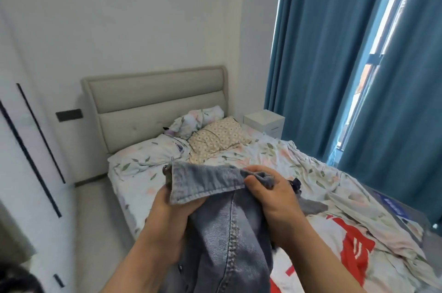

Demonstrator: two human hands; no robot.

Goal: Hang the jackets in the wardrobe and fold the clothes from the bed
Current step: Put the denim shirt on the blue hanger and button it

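Judging the task barely begun, we are listing what is in view by size.

- Bed (275,156): we are seeing a rumpled floral sheet with pillows (220,137) heaped against the headboard (155,106). Clothes are lying on its near right part, so by our reckoning none of the folding is done.
- Wardrobe (21,173): we are reading the white doors with black strip handles at the left edge as the wardrobe. They are standing closed, and we are seeing no hanger and no hung jacket anywhere.
- Denim jacket (224,225): we are holding it up over the near edge of the bed, collar uppermost, its body hanging down between our forearms. It is well apart from the wardrobe, and we are counting its hanging as not yet done.
- Red-and-white garment (354,245): it is lying spread and creased on the bed to the right of the jacket, unfolded.
- Grey garment (313,206): it is lying crumpled on the sheet just beyond the collar's right end, unfolded.
- Left hand (167,211): we are gripping the collar's left end, with the hand curling under the cloth.
- Right hand (275,199): we are pinching the collar's right end, fingers (258,169) clenching the denim.
- Small dark item (295,183): it is peeping out behind the right hand, and we are not able to tell what it is.
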